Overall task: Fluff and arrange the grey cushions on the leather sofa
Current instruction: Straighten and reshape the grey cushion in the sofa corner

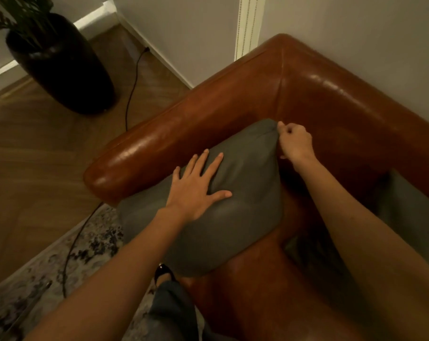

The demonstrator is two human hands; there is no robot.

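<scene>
A grey cushion (245, 193) leans in the corner of the brown leather sofa (319, 94), against the left armrest. My left hand (196, 188) lies flat on the cushion's front face with fingers spread. My right hand (293, 141) pinches the cushion's top right corner, fingers curled. A second grey cushion (410, 217) lies against the sofa back at the right, partly hidden behind my right forearm.
A dark round planter (66, 65) with a green plant stands on the wooden floor at the upper left. A black cable (132, 94) runs along the floor beside the armrest. A patterned rug (36, 279) lies at the lower left. My shoe (163, 273) stands by the sofa front.
</scene>
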